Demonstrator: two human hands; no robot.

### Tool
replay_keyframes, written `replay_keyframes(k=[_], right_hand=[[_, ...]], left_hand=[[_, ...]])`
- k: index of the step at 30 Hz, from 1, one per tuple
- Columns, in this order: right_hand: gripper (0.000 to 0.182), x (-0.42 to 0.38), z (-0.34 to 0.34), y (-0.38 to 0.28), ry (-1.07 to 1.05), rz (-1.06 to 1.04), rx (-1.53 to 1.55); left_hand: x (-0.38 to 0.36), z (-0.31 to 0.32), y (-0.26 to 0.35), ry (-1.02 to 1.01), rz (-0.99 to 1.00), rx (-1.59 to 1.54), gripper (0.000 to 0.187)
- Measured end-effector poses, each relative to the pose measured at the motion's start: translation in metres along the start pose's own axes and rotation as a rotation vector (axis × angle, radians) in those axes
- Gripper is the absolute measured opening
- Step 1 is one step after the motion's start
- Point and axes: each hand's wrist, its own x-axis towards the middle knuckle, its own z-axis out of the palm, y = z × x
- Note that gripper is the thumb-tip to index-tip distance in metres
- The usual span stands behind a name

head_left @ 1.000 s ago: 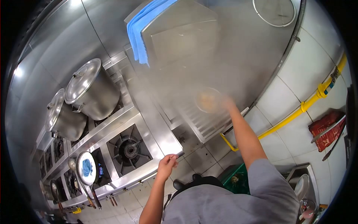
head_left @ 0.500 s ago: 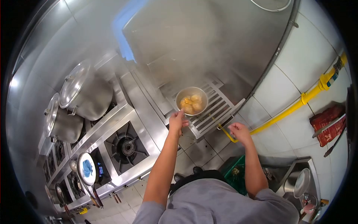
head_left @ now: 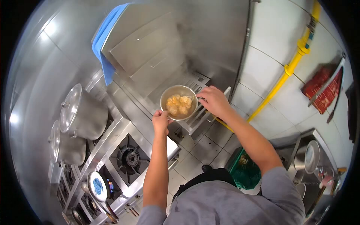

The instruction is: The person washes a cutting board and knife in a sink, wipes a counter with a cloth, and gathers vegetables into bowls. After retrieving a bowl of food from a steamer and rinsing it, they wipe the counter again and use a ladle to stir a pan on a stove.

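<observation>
Bowl [head_left: 178, 90] | round, I see it between left hand [head_left: 161, 122] and right hand [head_left: 213, 100] | left pinches rim | right half curled at rim, can't tell if gripping

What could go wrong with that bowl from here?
Tip: left hand and right hand are at opposite sides of the bowl; a slip could spill the food.
Drop: spilled pieces might fall through the slatted rack below.
Burn: bare hands, if the bowl is hot.
</observation>
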Motion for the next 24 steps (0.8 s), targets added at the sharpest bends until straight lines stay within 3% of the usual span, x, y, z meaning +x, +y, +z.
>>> replay_keyframes(k=[3, 5, 11, 13, 15, 18, 22, 24], right_hand=[[0.029, -0.014, -0.014, -0.018, -0.059, -0.075, -0.210], [0.037, -0.035, -0.030, -0.036, -0.161, 0.008, -0.292], [0.049, -0.146, -0.073, -0.080, -0.264, 0.117, -0.451], [0.048, -0.199, -0.076, -0.084, -0.321, 0.174, -0.533], [0.028, -0.255, -0.086, -0.099, -0.358, 0.229, -0.620], [0.018, -0.336, -0.089, -0.110, -0.323, 0.340, -0.694], [0.016, -0.420, -0.129, -0.144, -0.343, 0.600, -0.699], [0.017, -0.462, -0.151, -0.163, -0.257, 0.685, -0.739]], left_hand=[[-0.041, 0.016, 0.027, -0.127, 0.022, 0.042, 0.012], [-0.068, 0.027, 0.031, -0.270, 0.042, 0.072, 0.013], [-0.174, 0.050, -0.013, -0.592, -0.020, 0.041, 0.014], [-0.215, 0.058, -0.036, -0.729, -0.054, 0.137, 0.013], [-0.256, 0.064, -0.063, -0.812, -0.105, 0.127, 0.012], [-0.309, 0.069, -0.098, -0.970, -0.204, 0.242, 0.013], [-0.379, 0.085, -0.126, -1.109, -0.215, 0.316, 0.013], [-0.405, 0.097, -0.139, -1.188, -0.227, 0.325, 0.012]])
